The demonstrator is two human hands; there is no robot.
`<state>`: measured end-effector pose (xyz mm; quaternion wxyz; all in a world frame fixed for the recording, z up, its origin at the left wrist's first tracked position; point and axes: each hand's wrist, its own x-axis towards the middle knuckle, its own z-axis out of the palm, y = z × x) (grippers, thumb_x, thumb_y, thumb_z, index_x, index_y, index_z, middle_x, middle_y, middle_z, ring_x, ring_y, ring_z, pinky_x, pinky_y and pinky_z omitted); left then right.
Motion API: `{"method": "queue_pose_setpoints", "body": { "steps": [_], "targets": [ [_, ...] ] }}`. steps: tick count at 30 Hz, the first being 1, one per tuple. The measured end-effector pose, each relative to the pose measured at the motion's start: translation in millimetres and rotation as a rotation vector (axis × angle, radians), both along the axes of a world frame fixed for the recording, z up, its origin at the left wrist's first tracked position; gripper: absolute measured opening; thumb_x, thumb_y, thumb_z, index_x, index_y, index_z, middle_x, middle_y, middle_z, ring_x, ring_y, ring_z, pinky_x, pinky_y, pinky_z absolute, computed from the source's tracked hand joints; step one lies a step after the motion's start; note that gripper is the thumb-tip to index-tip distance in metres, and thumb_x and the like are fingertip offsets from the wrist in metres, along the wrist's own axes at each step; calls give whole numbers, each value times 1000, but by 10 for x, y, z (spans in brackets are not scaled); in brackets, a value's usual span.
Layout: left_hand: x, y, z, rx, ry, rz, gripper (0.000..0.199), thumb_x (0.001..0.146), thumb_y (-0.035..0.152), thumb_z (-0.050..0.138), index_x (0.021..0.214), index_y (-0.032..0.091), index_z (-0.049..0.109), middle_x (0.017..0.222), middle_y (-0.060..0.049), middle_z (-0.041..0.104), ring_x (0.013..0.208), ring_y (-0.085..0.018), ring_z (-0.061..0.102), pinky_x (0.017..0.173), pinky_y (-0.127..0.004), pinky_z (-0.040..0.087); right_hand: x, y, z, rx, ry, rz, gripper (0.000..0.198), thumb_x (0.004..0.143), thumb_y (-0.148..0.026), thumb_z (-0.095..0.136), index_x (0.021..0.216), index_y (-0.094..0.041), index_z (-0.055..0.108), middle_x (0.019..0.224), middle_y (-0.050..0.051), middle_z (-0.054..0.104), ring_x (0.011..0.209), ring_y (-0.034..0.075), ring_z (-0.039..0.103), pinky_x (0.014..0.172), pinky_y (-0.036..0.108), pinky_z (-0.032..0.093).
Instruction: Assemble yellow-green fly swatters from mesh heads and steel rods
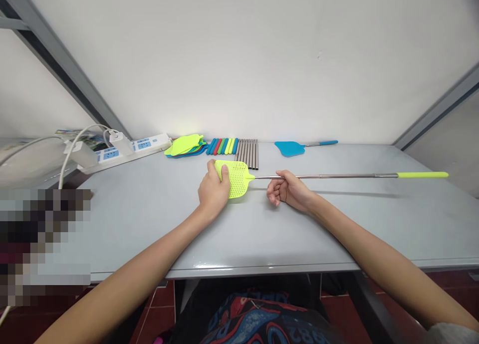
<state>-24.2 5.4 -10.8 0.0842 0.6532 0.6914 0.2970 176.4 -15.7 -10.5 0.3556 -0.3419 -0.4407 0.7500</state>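
- Your left hand (214, 189) lies over the near-left part of the yellow-green swatter head (235, 179), fingers curled onto the mesh and pinning it to the grey table (149, 219).
- Your right hand (287, 190) is closed round the metal rod (325, 176) just beside the head's neck, palm turned up, thumb side toward the head.
- Location: the swatter lies flat along the table's middle, head to your left, rod running well out to the right and ending in a yellow-green grip (422, 174).
- Handling, as a judgement: the whole piece looks light. The perforated head appears to be thin flexible plastic and will likely bend if pressed hard; hold it flat rather than by one corner.
- The rod looks slim, smooth and stepped in sections, so it may slide in the fingers; take it close to the neck or at the coloured grip for better purchase.
- With the rod drawn out this long, the far end will probably sag or swing if lifted from one end only.
- Appearance: bright yellow-green, square mesh head with rounded corners, silver shaft, matching grip.
- Nearby, by the wall: a stack of spare heads (185, 145), coloured grips (223, 146), bare metal rods (247, 152), a finished blue swatter (295, 147), and a power strip (127, 149) at left.
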Motion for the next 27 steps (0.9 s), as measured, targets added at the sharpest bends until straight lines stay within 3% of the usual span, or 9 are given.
{"method": "queue_pose_setpoints", "body": {
  "steps": [18, 27],
  "targets": [
    [64, -90, 42, 78, -67, -5, 49, 82, 46, 16, 122, 19, 25, 98, -11, 58, 89, -28, 54, 68, -34, 39, -13, -36, 10, 10, 56, 72, 49, 79, -38, 21, 60, -12, 58, 63, 11, 62, 49, 14, 52, 50, 25, 39],
    [69, -106, -3, 105, -78, -30, 49, 82, 47, 14, 121, 19, 26, 96, -11, 58, 86, -27, 55, 65, -34, 39, -41, -48, 8, 16, 60, 84, 49, 79, -38, 21, 61, -12, 59, 64, 12, 62, 49, 14, 52, 50, 26, 38]
  ]
}}
